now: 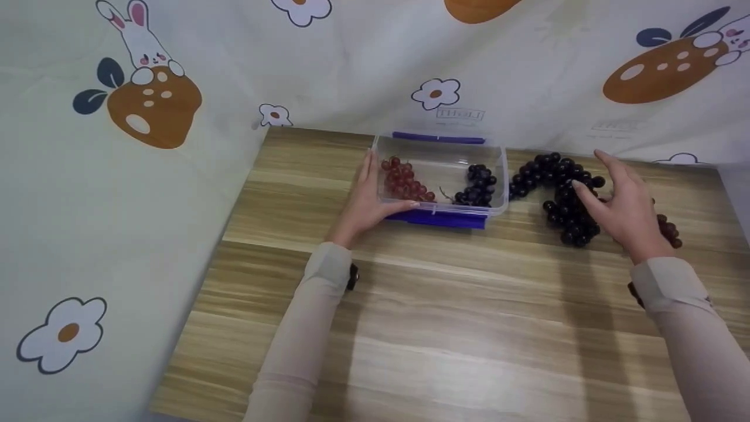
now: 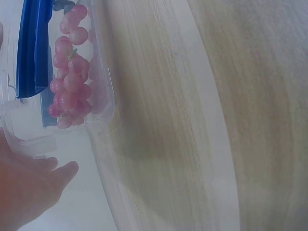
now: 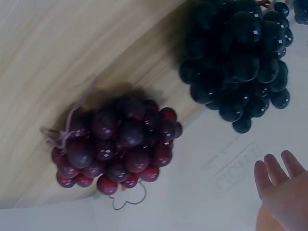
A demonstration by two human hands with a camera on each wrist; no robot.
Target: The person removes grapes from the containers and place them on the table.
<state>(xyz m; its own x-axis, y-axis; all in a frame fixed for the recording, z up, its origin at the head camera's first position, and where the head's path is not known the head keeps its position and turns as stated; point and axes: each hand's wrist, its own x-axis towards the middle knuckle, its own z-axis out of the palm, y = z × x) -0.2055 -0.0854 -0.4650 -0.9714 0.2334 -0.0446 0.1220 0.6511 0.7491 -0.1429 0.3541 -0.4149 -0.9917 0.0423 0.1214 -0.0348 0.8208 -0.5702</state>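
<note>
Pale cloth printed with rabbits, fruit and flowers hangs behind a wood-grain tabletop. Well apart, both hands have extended fingers: the left hand lies against a clear container, fingers along its left wall and thumb across the front rim, while the right hand, thumb spread from its fingers, is over black grapes; whether it touches them I cannot tell. The container stands near the table's back edge, its long axis running left to right, a front blue clip and a rear blue clip along its long sides. Inside, red grapes slant from back left to front right; at the right end, a small dark bunch runs back to front, its stem pointing left. Outside, the black grapes bend from beside the container toward the table's front. Farther right lies a dark red bunch, its stem at the left end in the right wrist view.
</note>
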